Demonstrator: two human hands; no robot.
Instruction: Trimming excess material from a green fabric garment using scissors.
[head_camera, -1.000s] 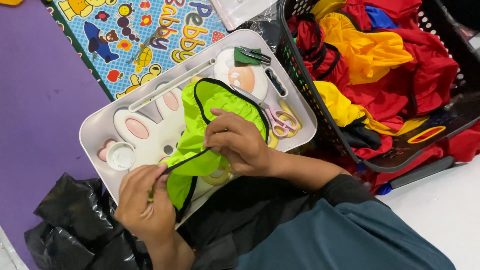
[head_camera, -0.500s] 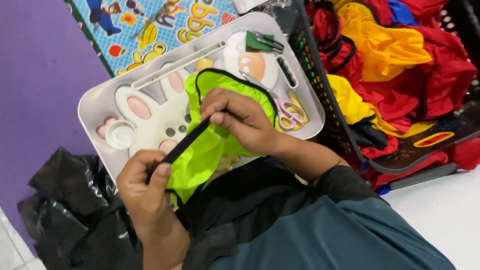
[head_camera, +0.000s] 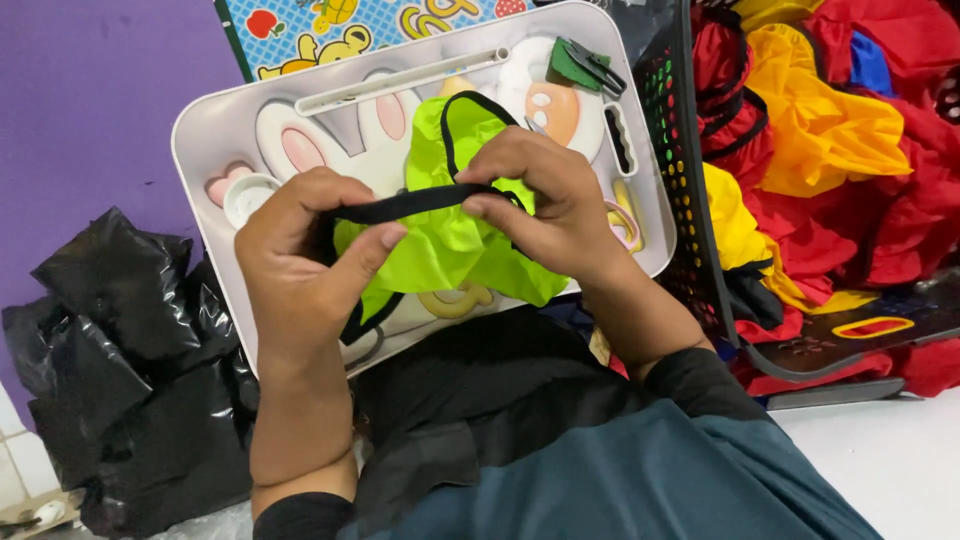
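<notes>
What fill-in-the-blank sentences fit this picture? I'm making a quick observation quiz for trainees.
1. Both hands stretch a ___ strap between them.
2. The strap edges a neon ___ fabric piece.
3. The fabric lies over a white ___ with a rabbit design.
4. The basket of red and yellow cloth stands to the person's ___.

Missing words: black; green; tray; right

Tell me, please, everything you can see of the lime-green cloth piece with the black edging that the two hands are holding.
The green cloth piece is thin, crinkled, slightly shiny fabric in bright lime, bound with narrow black trim. It hangs bunched over the white tray. One stretch of the black strap is pulled taut and nearly level between the left hand and the right hand, each pinching it with thumb and fingers. Another trim loop arches above, and a third curls below the left hand.
</notes>
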